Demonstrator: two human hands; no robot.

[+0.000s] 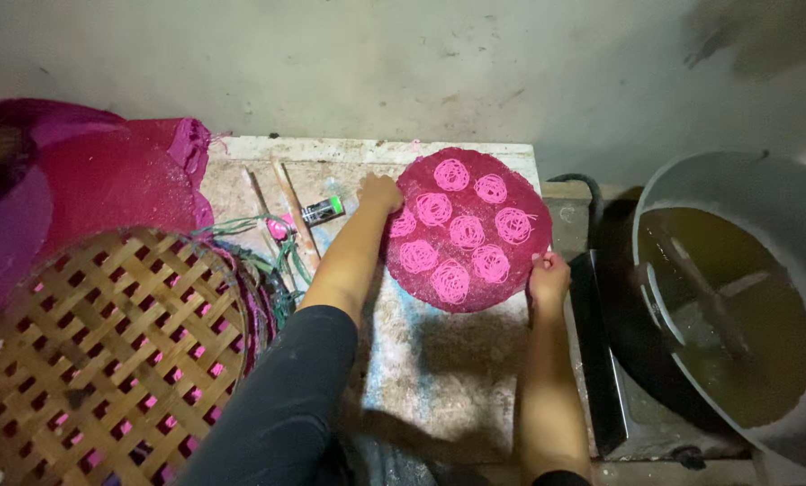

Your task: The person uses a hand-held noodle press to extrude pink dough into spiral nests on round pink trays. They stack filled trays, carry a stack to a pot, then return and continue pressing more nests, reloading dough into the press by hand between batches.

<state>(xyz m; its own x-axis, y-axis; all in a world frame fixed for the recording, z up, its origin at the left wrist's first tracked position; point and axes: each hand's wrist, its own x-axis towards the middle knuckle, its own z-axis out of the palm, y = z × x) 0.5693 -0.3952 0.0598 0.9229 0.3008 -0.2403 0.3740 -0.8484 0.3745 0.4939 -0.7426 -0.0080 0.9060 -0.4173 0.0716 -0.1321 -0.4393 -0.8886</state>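
Note:
A round dark-pink woven tray (524,265) hangs tilted above a worn white table (439,360). On it lie several small coils of bright pink noodle strands (466,231). My left hand (380,192) grips the tray's far-left rim. My right hand (549,274) grips its near-right rim. The tray casts a shadow on the table below it.
A stack of round woven bamboo lattice trays (106,351) stands at the left. Pink cloth (106,180) lies behind it. Thin sticks (293,209), a small cylinder (322,211) and green cord (281,261) lie on the table. A large metal pot of yellowish liquid (736,306) sits at the right.

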